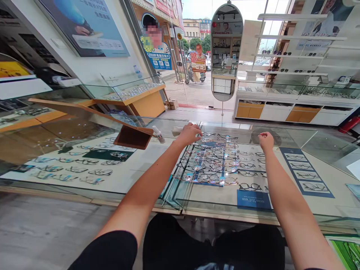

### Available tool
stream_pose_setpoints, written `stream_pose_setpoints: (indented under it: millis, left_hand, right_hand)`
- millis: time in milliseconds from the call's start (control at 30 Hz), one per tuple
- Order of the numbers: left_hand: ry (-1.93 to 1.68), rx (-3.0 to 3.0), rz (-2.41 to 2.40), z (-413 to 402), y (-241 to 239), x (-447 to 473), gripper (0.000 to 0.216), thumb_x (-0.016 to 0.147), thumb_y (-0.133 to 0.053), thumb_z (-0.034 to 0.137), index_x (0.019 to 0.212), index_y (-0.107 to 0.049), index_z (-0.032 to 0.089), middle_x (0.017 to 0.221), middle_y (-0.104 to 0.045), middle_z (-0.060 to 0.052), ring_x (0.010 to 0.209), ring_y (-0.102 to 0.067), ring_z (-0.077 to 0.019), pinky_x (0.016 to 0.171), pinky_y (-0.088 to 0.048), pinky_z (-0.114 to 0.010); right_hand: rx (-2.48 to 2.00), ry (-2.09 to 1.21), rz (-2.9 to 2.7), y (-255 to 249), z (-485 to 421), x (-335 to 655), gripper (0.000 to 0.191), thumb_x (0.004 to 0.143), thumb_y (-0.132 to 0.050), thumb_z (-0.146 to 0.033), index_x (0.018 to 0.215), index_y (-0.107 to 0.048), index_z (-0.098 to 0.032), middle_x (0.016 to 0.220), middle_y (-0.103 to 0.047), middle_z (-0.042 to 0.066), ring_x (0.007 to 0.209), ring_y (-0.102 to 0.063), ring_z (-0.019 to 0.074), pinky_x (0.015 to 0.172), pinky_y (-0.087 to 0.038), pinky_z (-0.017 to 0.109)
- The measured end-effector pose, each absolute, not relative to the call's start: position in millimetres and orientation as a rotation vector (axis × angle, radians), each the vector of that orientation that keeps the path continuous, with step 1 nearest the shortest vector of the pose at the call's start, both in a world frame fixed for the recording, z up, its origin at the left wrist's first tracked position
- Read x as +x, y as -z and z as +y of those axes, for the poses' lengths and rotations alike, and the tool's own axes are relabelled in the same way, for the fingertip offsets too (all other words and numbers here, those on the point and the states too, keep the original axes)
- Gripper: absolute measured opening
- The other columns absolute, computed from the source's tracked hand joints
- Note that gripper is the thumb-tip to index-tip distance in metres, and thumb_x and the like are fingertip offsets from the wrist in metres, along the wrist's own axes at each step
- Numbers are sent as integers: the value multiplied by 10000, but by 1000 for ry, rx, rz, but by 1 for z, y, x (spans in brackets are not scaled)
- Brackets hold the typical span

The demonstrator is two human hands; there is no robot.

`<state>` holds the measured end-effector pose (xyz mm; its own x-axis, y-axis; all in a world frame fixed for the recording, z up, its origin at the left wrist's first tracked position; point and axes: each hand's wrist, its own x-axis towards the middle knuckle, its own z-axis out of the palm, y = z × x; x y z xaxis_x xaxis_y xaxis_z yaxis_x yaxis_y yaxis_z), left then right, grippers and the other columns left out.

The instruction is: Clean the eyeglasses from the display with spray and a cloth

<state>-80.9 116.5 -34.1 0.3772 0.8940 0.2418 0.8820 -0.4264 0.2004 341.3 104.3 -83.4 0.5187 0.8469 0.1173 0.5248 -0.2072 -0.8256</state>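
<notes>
Both my arms reach out over a glass display counter [298, 150] filled with several rows of eyeglasses [216, 165]. My left hand [190, 133] rests on the far part of the glass top, fingers curled over a white cloth [177, 130]. A small white spray bottle [159, 135] lies just left of that hand. My right hand [266, 141] is closed in a loose fist on the glass, to the right of the frames; whether it holds anything is hidden.
A brown wooden tray [133, 137] stands on the counter at the left. More glass cases with glasses run along the left wall [132, 92] and back right [295, 92]. An oval mirror [226, 52] stands by the open shopfront.
</notes>
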Motion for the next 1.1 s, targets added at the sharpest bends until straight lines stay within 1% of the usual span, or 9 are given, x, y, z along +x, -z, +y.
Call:
stream_pose_setpoints:
  millis: [200,367,433,500,667,900,967,1033,1100]
  left_hand:
    - [-414,2573,1589,126,32,-69,47,714,-754,231,676,-782,237,1083,-781,-89,1121,-599,-320,1027,-455,-441]
    - [-504,2544,1519,120,3,-70,101,733,-719,311,691,-772,236,990,-777,-99,1059,-625,-308,964,-497,-402]
    - [-579,2518,1493,113,-17,-69,150,768,-703,356,753,-781,229,1005,-768,-98,1031,-647,-297,884,-520,-376]
    - [-677,2456,1463,101,-39,-64,232,832,-664,420,826,-774,217,1014,-753,-86,841,-669,-230,727,-520,-334]
    - [-1090,2064,1342,55,-84,-39,267,799,-729,459,800,-709,193,639,-573,-11,559,-502,-143,516,-352,-271]
    - [-1232,1898,1110,6,-104,-20,267,799,-687,439,764,-600,189,884,-715,-69,548,-417,-86,495,-305,-261]
    - [-1278,1892,1096,-1,-104,-19,252,806,-688,419,766,-590,190,895,-715,-69,569,-454,-93,502,-316,-264]
    - [-1311,1864,1088,-5,-105,-19,249,812,-687,410,766,-572,194,884,-707,-61,558,-460,-91,492,-320,-262]
    - [-1331,1823,1069,-7,-107,-18,258,815,-683,414,763,-551,199,858,-693,-48,510,-428,-76,460,-312,-257]
  right_hand:
    - [-1895,-480,-1141,81,103,339,408,1004,-683,-403,1349,-643,-189,1368,-676,111,1165,-698,254,979,-615,486]
    - [-1906,-509,-1142,79,100,338,394,1009,-675,-402,1344,-648,-197,1373,-674,111,1164,-697,249,981,-615,480]
    - [-1894,-512,-1141,80,100,339,395,1009,-675,-402,1346,-647,-197,1374,-674,111,1165,-697,250,982,-614,481]
    - [-1874,-511,-1137,81,100,339,401,1008,-677,-402,1349,-645,-195,1375,-673,111,1166,-697,252,981,-615,482]
    - [-1858,-521,-1116,81,100,340,407,1006,-679,-403,1354,-642,-194,1378,-671,112,1169,-696,254,981,-615,485]
    - [-1852,-531,-1073,64,90,334,426,1002,-686,-408,1366,-634,-192,1390,-664,112,1179,-695,259,980,-616,491]
    - [-1812,-505,-1064,50,86,327,394,1002,-683,-401,1326,-649,-179,1322,-689,105,1124,-705,243,952,-618,468]
    - [-1726,-473,-1086,30,83,314,208,983,-650,-291,1123,-677,-139,934,-706,59,863,-664,203,850,-572,400]
    - [-1614,-474,-1147,3,79,295,53,930,-637,-239,947,-636,-189,655,-527,-46,649,-520,162,728,-490,343]
